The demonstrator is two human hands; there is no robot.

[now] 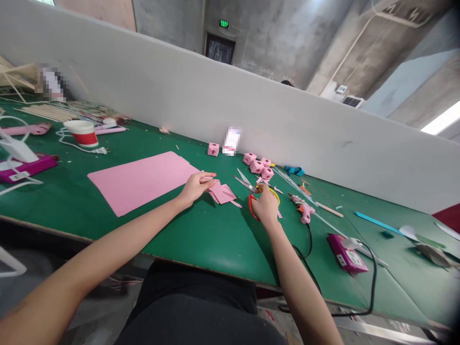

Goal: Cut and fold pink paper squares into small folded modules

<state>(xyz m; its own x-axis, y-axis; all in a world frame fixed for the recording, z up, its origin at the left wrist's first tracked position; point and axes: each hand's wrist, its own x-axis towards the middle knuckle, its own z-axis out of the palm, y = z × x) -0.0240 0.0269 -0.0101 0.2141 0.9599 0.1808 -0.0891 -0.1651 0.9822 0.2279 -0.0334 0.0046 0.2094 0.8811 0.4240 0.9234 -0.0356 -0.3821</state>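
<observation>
Left grip (196, 189) clamped on pink paper pieces (223, 193) over the worktop (215, 244); right grip (266, 203) wrapped around scissors (250, 187), blades (243, 183) apart. Loosely fanned, the pieces could slip, skewing a cut; blades pointing toward the left fingertips (214, 175) could nick them.

Decent light overall, but that white strip (443, 117) at the right edge is blown out. Pale sheen on the green tabletop (402, 268) lower right, soft shadows mid-frame, right-hand corners kinda dark and smeary.
</observation>
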